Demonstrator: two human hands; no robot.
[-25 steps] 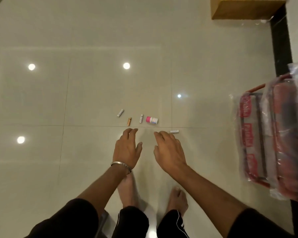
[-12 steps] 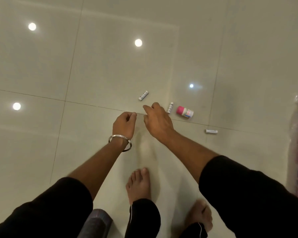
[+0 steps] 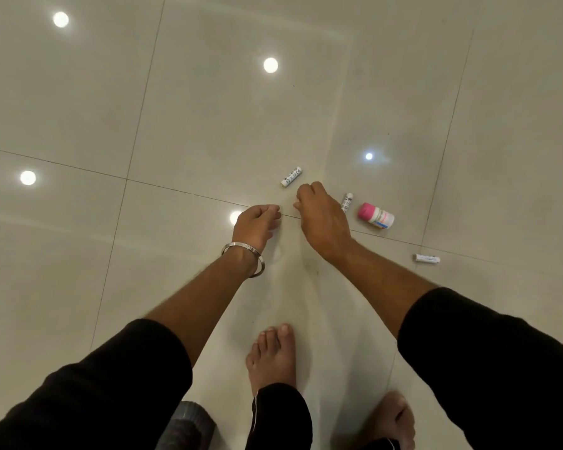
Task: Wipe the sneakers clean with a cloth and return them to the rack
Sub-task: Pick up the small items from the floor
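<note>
both curled, the left hand (image 3: 255, 224) and right hand (image 3: 319, 219) showed no held item; the small white cylindrical battery (image 3: 291, 177) nearby could roll off the glossy cream floor tiles (image 3: 208, 125) if knocked.

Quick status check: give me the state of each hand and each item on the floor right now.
left hand: fingers curled, whether holding anything unclear
right hand: fingers curled down at the floor, contents hidden
white battery: lying flat, untouched
pink-capped bottle: on its side
small white tube: lying flat, apart
</note>
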